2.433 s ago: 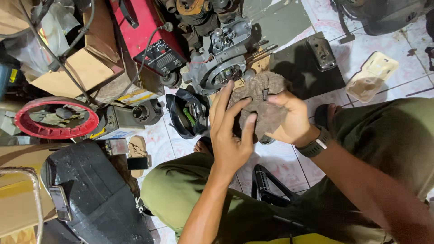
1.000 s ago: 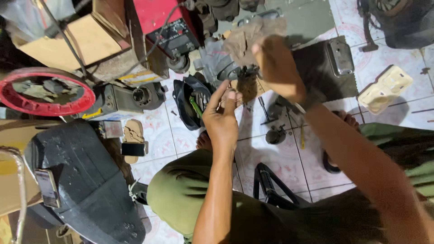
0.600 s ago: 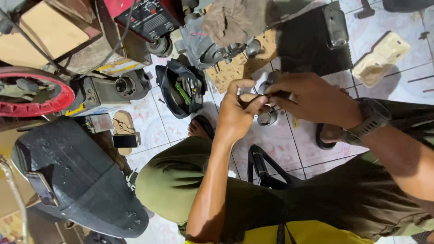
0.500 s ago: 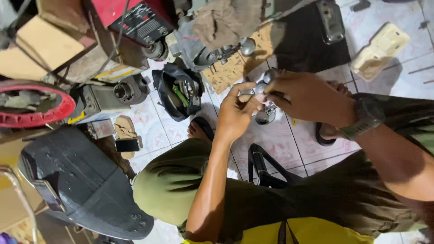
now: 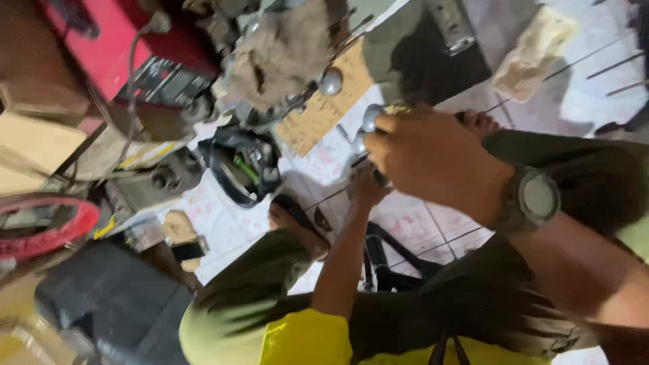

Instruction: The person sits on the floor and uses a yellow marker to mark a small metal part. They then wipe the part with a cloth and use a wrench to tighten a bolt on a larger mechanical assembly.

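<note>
Both hands are bunched together over the tiled floor [image 5: 419,223], working on a small metal part [image 5: 371,118] with a rounded shiny end, held above the sandalled foot [image 5: 292,220]. The shot is blurry, so take this loosely.

Biggest risk, I'd say: that part looks small and smooth, and if the grip slips it drops onto the tiles and rolls into the clutter by the red machine [image 5: 115,54] and the black bag [image 5: 240,169] of tools. The dirty rag [image 5: 284,54] draped on the engine block isn't under it to catch anything.

Right hand [image 5: 433,159], the one with the wristwatch [image 5: 534,199], is curled shut around the part from above, fingers clenched. Left hand [image 5: 365,189] comes up from below and is mostly hidden behind the right; it seems pinched onto the lower end, but I can't tell for sure.
</note>
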